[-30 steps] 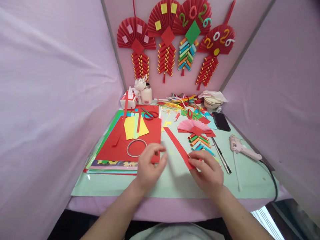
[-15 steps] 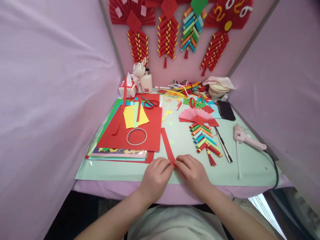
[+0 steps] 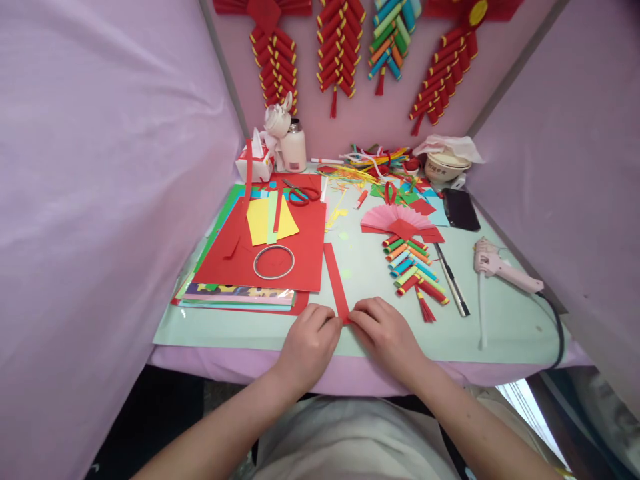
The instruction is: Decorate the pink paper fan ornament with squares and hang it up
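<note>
A long red paper strip point(image 3: 335, 277) lies on the pale green table sheet, its near end between my two hands. My left hand point(image 3: 311, 340) has its fingers closed on the left edge of that end. From the other side, my right hand point(image 3: 387, 333) pinches the right edge, fingertips almost meeting the left ones. The very end of the strip is partly hidden by the fingers. To the right lies a paper firecracker ornament point(image 3: 413, 270) with coloured rolls and a red tassel, below a pink paper fan point(image 3: 395, 219).
Stacked red paper point(image 3: 300, 267) on the left carries a silver ring point(image 3: 274, 262), yellow paper point(image 3: 260, 223) and scissors point(image 3: 303, 193). At right are a pen point(image 3: 453, 280), glue gun point(image 3: 510, 270) with its cable, and phone point(image 3: 460, 209). Behind stand a bottle point(image 3: 294, 148) and bowl point(image 3: 445, 167).
The head view has tilted down slightly, so everything sits a little higher in the picture. Both hands stay at the near end of the red strip, with hardly any other movement.
</note>
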Motion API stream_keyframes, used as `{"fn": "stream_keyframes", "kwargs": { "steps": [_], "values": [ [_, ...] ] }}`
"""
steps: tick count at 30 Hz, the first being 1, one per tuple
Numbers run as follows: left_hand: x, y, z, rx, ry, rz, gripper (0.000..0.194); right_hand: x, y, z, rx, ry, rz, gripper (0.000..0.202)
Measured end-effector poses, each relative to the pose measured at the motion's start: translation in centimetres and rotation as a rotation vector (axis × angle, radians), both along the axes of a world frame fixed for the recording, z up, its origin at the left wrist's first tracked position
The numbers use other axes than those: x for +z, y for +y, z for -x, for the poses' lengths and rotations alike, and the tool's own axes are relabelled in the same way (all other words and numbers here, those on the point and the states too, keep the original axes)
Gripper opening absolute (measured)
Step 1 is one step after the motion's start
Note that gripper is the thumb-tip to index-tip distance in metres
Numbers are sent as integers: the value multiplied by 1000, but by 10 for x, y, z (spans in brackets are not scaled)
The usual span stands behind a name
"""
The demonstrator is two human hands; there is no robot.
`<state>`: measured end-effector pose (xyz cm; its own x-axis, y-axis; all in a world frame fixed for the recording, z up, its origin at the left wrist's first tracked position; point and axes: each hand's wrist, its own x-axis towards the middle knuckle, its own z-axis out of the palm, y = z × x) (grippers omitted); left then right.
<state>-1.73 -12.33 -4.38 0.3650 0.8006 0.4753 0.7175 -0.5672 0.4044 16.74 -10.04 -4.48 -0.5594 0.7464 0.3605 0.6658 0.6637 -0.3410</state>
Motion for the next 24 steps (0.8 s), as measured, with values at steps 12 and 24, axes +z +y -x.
{"fn": "stream_keyframes", "kwargs": {
  "steps": [12, 24],
  "values": [
    [25, 6, -9, 230, 99, 289, 16, 20, 8, 0, -33, 133, 322, 15],
    [39, 18, -18, 315, 258, 434, 25, 19, 24, 5, -132, 52, 454, 22]
  ]
}}
